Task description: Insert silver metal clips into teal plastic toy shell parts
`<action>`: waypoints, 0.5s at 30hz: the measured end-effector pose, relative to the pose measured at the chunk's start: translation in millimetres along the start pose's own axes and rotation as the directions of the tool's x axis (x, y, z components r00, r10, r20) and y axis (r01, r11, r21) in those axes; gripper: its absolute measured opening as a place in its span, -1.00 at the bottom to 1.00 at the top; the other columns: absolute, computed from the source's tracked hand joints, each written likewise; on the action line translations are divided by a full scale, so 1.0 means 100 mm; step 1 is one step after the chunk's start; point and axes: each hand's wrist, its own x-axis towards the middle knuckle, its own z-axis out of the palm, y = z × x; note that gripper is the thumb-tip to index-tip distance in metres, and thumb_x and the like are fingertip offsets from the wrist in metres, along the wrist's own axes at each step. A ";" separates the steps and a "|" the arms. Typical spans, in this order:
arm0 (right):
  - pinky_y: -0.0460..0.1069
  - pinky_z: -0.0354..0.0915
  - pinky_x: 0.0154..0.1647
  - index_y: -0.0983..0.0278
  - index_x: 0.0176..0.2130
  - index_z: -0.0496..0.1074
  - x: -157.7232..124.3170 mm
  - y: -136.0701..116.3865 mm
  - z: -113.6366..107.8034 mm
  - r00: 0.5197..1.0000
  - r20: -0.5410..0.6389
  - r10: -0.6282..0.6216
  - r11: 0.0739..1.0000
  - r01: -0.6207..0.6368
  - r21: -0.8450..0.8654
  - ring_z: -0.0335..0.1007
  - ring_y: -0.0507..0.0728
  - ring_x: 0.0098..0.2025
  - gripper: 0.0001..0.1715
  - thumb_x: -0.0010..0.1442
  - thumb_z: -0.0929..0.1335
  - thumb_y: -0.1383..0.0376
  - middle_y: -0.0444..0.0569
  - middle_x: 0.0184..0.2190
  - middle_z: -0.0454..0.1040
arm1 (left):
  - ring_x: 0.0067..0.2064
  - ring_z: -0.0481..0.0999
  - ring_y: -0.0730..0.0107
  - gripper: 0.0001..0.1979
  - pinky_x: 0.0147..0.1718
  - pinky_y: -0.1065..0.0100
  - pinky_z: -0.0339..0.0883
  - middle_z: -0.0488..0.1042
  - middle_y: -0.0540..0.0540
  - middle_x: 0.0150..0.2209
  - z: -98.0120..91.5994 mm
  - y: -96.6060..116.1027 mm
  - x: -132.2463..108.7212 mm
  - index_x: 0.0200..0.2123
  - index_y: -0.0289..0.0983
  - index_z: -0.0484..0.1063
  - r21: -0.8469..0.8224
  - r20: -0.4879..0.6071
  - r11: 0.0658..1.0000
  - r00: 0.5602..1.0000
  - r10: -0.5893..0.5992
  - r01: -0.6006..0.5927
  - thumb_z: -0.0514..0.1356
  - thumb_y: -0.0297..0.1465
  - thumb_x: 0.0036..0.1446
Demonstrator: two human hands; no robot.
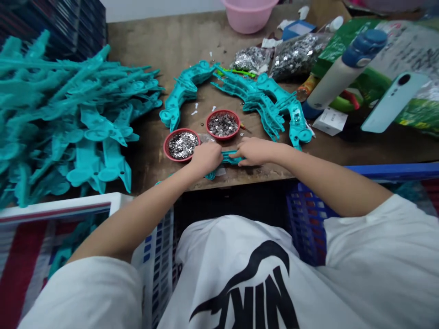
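Observation:
A teal plastic part point(230, 156) lies near the table's front edge, between my two hands. My left hand point(207, 159) is closed round its left portion and covers much of it. From the other side, my right hand point(255, 151) has its fingers bent onto the right end of the part. Whether a small piece sits under those fingertips cannot be made out. Just beyond my hands stand two red bowls of small shiny metal pieces, the left bowl point(165, 147) beside my left hand and the right bowl point(239, 125) a little farther back.
A large heap of teal parts point(68, 105) fills the left. More curved teal parts point(185, 89) lie behind the bowls. At right are a bottle point(338, 75), a phone point(394, 103), a small white box point(330, 121) and bags of metal pieces point(295, 52). A pink basin point(249, 16) stands behind.

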 end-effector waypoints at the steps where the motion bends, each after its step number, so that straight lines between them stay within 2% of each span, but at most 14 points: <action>1: 0.22 0.52 0.26 0.08 0.71 0.66 0.00 -0.01 0.01 1.000 -0.012 0.000 1.000 0.000 0.009 0.72 0.51 0.39 -0.32 0.77 0.46 0.08 0.21 0.30 0.88 | 0.39 0.84 -0.40 -0.51 0.23 -0.01 0.75 0.79 -0.54 0.35 -0.01 -0.04 -0.03 0.33 -0.43 0.82 0.013 -0.012 1.000 1.000 0.006 -0.005 0.11 -0.43 0.71; 4: 0.24 0.57 0.33 0.10 0.65 0.72 0.01 -0.03 0.04 0.998 -0.062 0.020 0.998 -0.017 0.052 0.72 0.51 0.41 -0.35 0.74 0.51 0.08 0.24 0.37 0.82 | 0.44 0.79 -0.30 -0.48 0.16 0.05 0.72 0.70 -0.48 0.50 -0.08 -0.31 -0.13 0.34 -0.38 0.80 0.074 -0.111 0.997 0.993 -0.029 0.038 0.02 -0.36 0.81; 6: 0.27 0.59 0.44 0.17 0.59 0.75 0.04 -0.03 0.08 0.991 -0.133 0.016 0.997 -0.005 0.082 0.69 0.54 0.48 -0.38 0.71 0.54 0.09 0.30 0.48 0.72 | 0.42 0.78 -0.28 -0.46 0.10 0.07 0.69 0.70 -0.48 0.49 -0.13 -0.57 -0.21 0.30 -0.38 0.80 0.129 -0.163 0.986 0.983 -0.084 0.105 0.00 -0.34 0.83; 8: 0.32 0.57 0.55 0.28 0.60 0.67 0.09 -0.03 0.14 0.973 -0.230 0.003 0.995 0.020 0.096 0.64 0.58 0.55 -0.30 0.67 0.58 0.07 0.38 0.57 0.61 | 0.39 0.78 -0.29 -0.51 0.05 0.08 0.66 0.74 -0.47 0.43 -0.15 -0.80 -0.31 0.21 -0.38 0.82 0.166 -0.143 0.978 0.985 -0.098 0.122 0.05 -0.37 0.80; 10: 0.37 0.54 0.61 0.35 0.68 0.51 0.17 -0.03 0.23 0.955 -0.295 0.011 0.995 0.020 0.102 0.59 0.61 0.61 -0.11 0.62 0.63 0.03 0.44 0.63 0.55 | 0.38 0.80 -0.28 -0.54 0.05 0.09 0.65 0.78 -0.42 0.38 -0.11 -0.96 -0.45 0.17 -0.33 0.83 0.188 -0.103 0.977 0.991 -0.082 0.100 0.09 -0.35 0.79; 12: 0.41 0.54 0.62 0.36 0.76 0.36 0.25 -0.02 0.33 0.960 -0.278 0.037 0.994 -0.007 0.108 0.58 0.63 0.62 0.09 0.57 0.67 0.01 0.45 0.65 0.54 | 0.39 0.81 -0.27 -0.50 0.07 0.10 0.67 0.80 -0.37 0.37 -0.03 -1.05 -0.62 0.20 -0.25 0.84 0.204 -0.049 0.975 0.995 -0.084 0.092 0.07 -0.23 0.83; 15: 0.38 0.56 0.62 0.30 0.81 0.28 0.34 -0.01 0.43 0.982 -0.178 0.065 0.993 -0.046 0.111 0.61 0.61 0.61 0.20 0.52 0.70 0.04 0.42 0.65 0.57 | 0.42 0.82 -0.35 -0.41 0.15 0.04 0.71 0.81 -0.36 0.41 0.13 -1.13 -0.85 0.38 -0.19 0.80 0.197 0.065 0.972 0.988 -0.141 0.126 0.09 0.01 0.82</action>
